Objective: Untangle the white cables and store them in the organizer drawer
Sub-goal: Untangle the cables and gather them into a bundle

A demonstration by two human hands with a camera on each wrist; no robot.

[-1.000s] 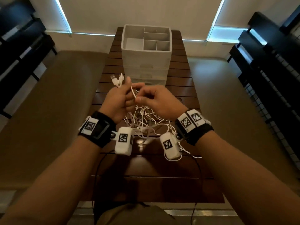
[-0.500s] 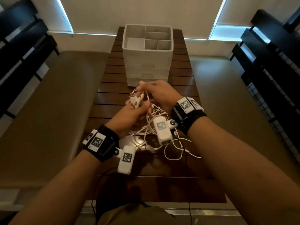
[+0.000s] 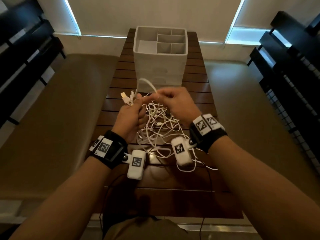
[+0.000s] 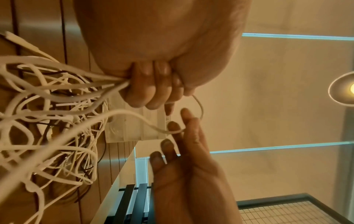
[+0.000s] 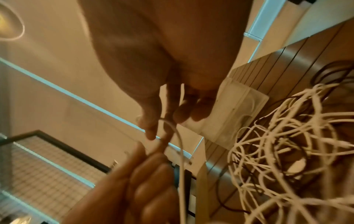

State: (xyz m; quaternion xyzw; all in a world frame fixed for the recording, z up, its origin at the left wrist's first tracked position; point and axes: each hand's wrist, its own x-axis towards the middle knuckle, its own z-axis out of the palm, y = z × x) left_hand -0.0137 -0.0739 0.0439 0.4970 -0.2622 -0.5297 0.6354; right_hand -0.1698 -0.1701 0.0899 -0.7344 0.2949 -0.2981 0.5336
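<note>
A tangle of white cables (image 3: 159, 123) lies on the dark slatted table (image 3: 119, 80), between my hands. My left hand (image 3: 133, 111) grips a bunch of cable ends in its fist, and the plugs (image 3: 125, 97) stick out above it. In the left wrist view the strands (image 4: 107, 80) run into the curled fingers (image 4: 153, 91). My right hand (image 3: 171, 101) pinches one white cable (image 3: 147, 84) that arches up in a loop between both hands. The right wrist view shows that strand (image 5: 180, 151) hanging from the fingertips. The white organizer (image 3: 160, 54) stands behind, its drawers closed and its top compartments empty.
Beige benches (image 3: 52, 108) flank the table on both sides. Black slatted furniture (image 3: 22, 49) stands at far left and far right (image 3: 294, 63). A thin black cord (image 3: 110, 191) runs over the table's near end toward my body.
My hands have drawn apart and back toward me. The left hand now holds the plugs upright, and the right hand has pulled one cable up into a loop.
</note>
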